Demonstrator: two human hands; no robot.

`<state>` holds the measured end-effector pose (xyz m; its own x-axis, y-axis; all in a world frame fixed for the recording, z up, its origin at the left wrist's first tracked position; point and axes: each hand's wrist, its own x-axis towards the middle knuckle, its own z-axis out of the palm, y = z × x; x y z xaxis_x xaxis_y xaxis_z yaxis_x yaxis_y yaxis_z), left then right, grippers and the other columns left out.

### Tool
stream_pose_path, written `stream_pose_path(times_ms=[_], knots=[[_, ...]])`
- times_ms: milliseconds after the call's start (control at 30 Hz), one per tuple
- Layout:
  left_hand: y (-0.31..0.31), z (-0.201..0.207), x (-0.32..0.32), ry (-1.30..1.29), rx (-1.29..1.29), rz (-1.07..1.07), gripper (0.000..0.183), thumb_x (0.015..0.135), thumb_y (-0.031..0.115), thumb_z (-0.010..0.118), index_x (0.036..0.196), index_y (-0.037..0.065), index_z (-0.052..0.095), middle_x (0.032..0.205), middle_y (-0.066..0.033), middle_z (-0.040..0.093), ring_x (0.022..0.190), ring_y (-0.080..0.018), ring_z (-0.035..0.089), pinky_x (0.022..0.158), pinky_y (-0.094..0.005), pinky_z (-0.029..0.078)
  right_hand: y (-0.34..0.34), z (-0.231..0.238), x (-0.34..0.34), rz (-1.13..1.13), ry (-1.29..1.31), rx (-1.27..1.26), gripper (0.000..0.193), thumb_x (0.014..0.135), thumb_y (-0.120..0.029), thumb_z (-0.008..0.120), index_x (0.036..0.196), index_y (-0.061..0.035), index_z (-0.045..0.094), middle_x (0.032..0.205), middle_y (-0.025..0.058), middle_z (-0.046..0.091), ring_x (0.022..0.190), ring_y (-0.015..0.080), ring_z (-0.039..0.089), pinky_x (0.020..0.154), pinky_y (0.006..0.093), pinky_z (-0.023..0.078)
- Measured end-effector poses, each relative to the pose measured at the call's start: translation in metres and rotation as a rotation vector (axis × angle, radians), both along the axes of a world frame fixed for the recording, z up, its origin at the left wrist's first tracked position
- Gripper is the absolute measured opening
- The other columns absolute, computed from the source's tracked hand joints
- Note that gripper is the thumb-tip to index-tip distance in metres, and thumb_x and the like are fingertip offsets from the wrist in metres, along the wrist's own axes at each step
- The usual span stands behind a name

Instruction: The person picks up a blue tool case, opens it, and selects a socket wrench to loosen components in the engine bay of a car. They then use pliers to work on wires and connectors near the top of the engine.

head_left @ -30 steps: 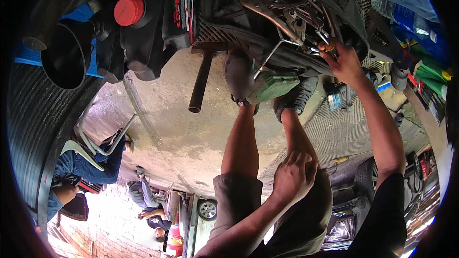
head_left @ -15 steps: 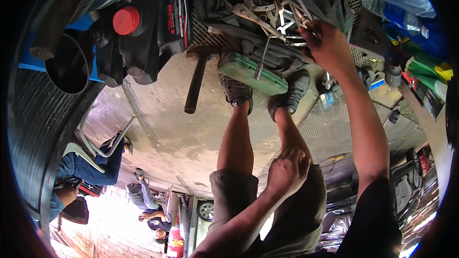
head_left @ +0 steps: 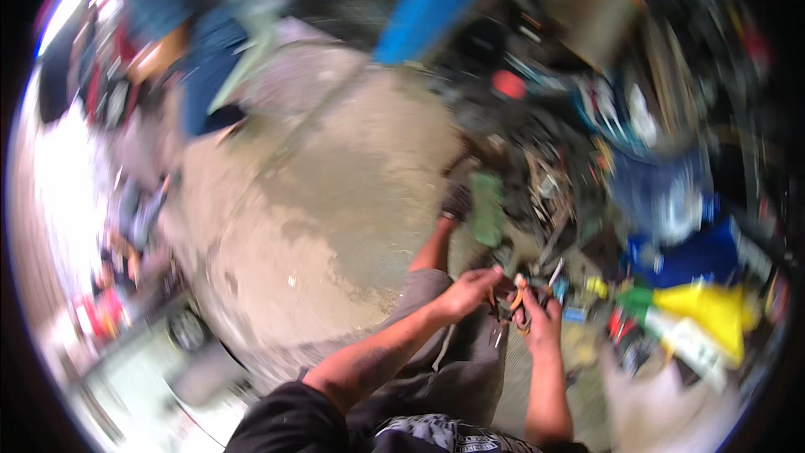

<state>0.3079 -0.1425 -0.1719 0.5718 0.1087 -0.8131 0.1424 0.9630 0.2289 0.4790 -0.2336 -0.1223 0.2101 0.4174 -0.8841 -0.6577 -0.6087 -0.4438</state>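
The whole view is smeared by motion. My left hand (head_left: 471, 294) and my right hand (head_left: 541, 319) are close together above my lap. An orange-and-black hand tool (head_left: 519, 295) with metal parts sits between them; blur hides its exact kind. My right hand wraps round it, palm partly turned up. The left fingers are closed at its dark side, beside a shiny metal piece (head_left: 498, 334). Beyond my hands a green case (head_left: 486, 210) lies on the floor by my shoe (head_left: 456, 202). Right of the case is a dark bag with several metal tools (head_left: 549, 189).
A red-capped black bottle (head_left: 508, 84) and a blue panel (head_left: 429, 13) are at the far side. Yellow material (head_left: 703, 312) and clear plastic (head_left: 667, 201) crowd the right. At far left are a seated person's jeans (head_left: 208, 75), another person (head_left: 127, 256) and a car wheel (head_left: 186, 329).
The view has swung toward the right. My right hand has left the tool bag, and my left hand has come off my knee; both now meet at the orange-and-black tool.
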Motion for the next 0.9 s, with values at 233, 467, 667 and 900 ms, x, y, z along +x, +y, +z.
stream_pose_path(times_ms=[233, 467, 667, 900], knots=[[-0.024, 0.173, -0.131, 0.504, 0.507, 0.349, 0.056, 0.105, 0.052, 0.05, 0.1, 0.0, 0.069, 0.084, -0.0056, 0.068, 0.077, -0.0125, 0.06, 0.069, -0.0328, 0.052, 0.05, 0.122, -0.163, 0.743, -0.654, 0.497, 0.014, 0.088, -0.012, 0.073, 0.09, 0.001, 0.069, 0.081, 0.0066, 0.07, 0.065, 0.0154, 0.063, 0.063, 0.0338, 0.053], [-0.045, 0.226, -0.348, 0.463, 0.422, 0.556, 0.055, 0.097, 0.055, 0.064, 0.092, 0.001, 0.072, 0.07, -0.0042, 0.066, 0.056, -0.0109, 0.059, 0.05, -0.0302, 0.051, 0.108, 0.192, -0.368, 1.36, -0.384, 0.379, 0.018, 0.088, -0.018, 0.077, 0.087, -0.0014, 0.07, 0.072, 0.002, 0.068, 0.06, 0.0092, 0.059, 0.053, 0.0282, 0.046], [-0.031, 0.278, -0.611, 0.605, 0.505, 0.683, 0.044, 0.094, 0.049, 0.07, 0.09, 0.005, 0.076, 0.075, -0.0027, 0.07, 0.061, -0.0098, 0.061, 0.053, -0.0286, 0.053, 0.185, 0.196, -0.55, 1.724, -0.368, 0.356, 0.027, 0.086, -0.019, 0.081, 0.105, -0.0022, 0.071, 0.068, 0.0012, 0.064, 0.055, 0.0097, 0.056, 0.05, 0.0279, 0.047], [-0.026, 0.316, -0.927, 0.99, 0.626, 1.278, 0.02, 0.09, 0.017, 0.077, 0.094, -0.002, 0.073, 0.079, -0.0046, 0.072, 0.067, -0.0098, 0.063, 0.057, -0.0268, 0.048, 0.255, 0.147, -0.618, 1.558, -0.646, -0.104, 0.024, 0.084, -0.019, 0.083, 0.093, -0.0009, 0.07, 0.075, 0.0083, 0.068, 0.061, 0.015, 0.061, 0.054, 0.0341, 0.051]])
